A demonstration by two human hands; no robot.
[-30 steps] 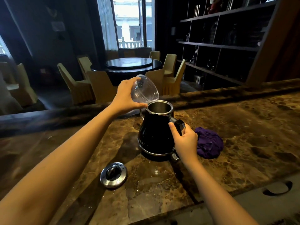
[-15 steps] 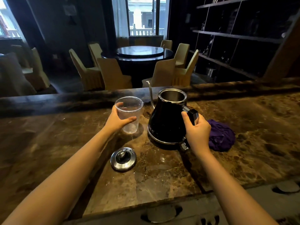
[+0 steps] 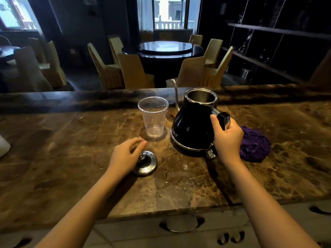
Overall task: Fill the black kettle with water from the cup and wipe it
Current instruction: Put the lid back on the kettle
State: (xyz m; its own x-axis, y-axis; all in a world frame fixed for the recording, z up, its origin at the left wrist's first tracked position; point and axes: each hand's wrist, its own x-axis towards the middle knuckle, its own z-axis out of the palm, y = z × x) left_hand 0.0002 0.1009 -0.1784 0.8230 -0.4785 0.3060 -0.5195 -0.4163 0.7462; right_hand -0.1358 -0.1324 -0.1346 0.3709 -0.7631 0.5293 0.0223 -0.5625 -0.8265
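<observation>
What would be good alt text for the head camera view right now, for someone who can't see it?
A person's right hand grips the handle of an open black kettle on a marble counter while the left hand reaches over its metal lid. An empty clear cup stands left of the kettle; a purple cloth lies to its right.

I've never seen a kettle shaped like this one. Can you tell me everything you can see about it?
The black kettle stands upright on the marble counter, between the clear cup and the purple cloth. Its glossy black body widens to a silver-rimmed base. The top is open, showing a steel inside; its lid lies apart on the counter. A thin curved spout rises at the far side. The right hand grips its black handle.
</observation>
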